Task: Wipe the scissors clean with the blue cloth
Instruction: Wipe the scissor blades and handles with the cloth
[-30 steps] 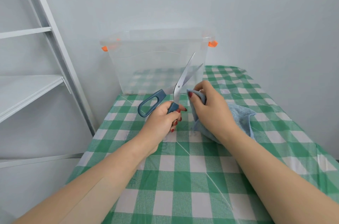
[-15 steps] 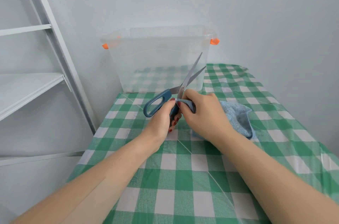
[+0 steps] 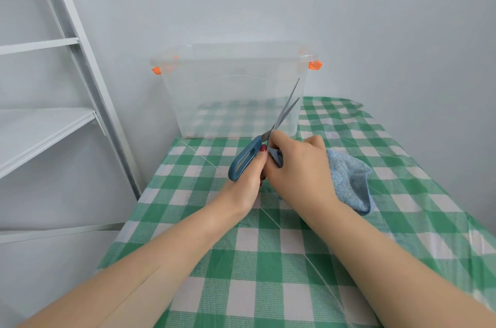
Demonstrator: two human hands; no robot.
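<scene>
The scissors (image 3: pixel 284 110) have blue handles and steel blades slightly parted, pointing up and to the right. My left hand (image 3: pixel 248 180) grips one handle; the other blue handle loop sticks out to the left of it. My right hand (image 3: pixel 298 169) holds the blue cloth (image 3: pixel 349 182) and pinches a fold of it against the scissors near the pivot. Most of the cloth hangs out behind my right hand, down onto the table. The gripped handle and the base of the blades are hidden by my fingers.
A clear plastic bin (image 3: pixel 236 91) with orange clips stands at the back of the table, just behind the blade tips. The table has a green checked cover (image 3: pixel 268 260). A white metal shelf rack (image 3: pixel 53 123) stands at the left, a white wall at the right.
My right hand with the cloth slid down the blades from their middle to the pivot. The blades have closed partway and both hands shifted slightly right.
</scene>
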